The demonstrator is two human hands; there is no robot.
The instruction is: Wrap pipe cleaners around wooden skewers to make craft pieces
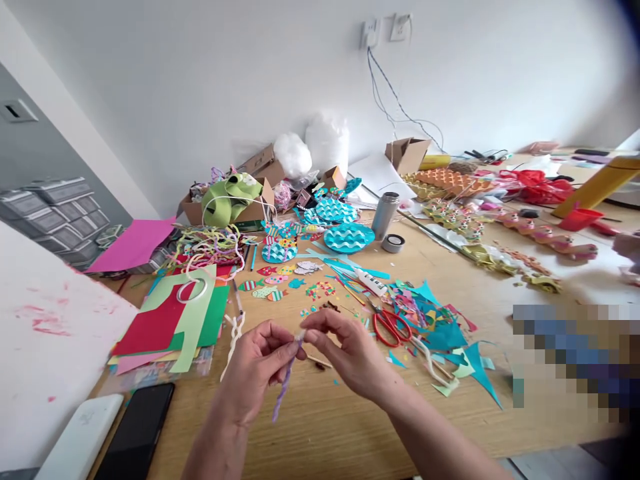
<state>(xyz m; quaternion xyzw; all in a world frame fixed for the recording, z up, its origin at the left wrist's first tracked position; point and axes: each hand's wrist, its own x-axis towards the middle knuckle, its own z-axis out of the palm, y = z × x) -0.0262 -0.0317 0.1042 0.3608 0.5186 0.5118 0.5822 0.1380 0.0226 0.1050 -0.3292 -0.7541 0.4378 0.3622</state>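
A fuzzy purple pipe cleaner (283, 397) hangs down from the fingers of my left hand (260, 360), which are closed in a pinch around its upper part. My right hand (345, 350) meets it there, thumb and forefinger pinched at the strand's top end. A small whitish bit shows between the fingertips; its kind I cannot make out. Beyond my hands lie paper fish (275, 295) in several colours and a scatter of small coloured paper dots (320, 290). Red-handled scissors (393, 328) rest to the right of my right hand, and white twisted pipe cleaners (234, 340) lie left of my left hand.
Coloured paper sheets (150, 323) and a black phone (135, 433) are at left. Blue paper scraps (445, 333), a glue tube (371, 283) and a grey flask (385, 217) stand or lie beyond. Egg-carton pieces (545, 237) spread at right, near a pixelated patch.
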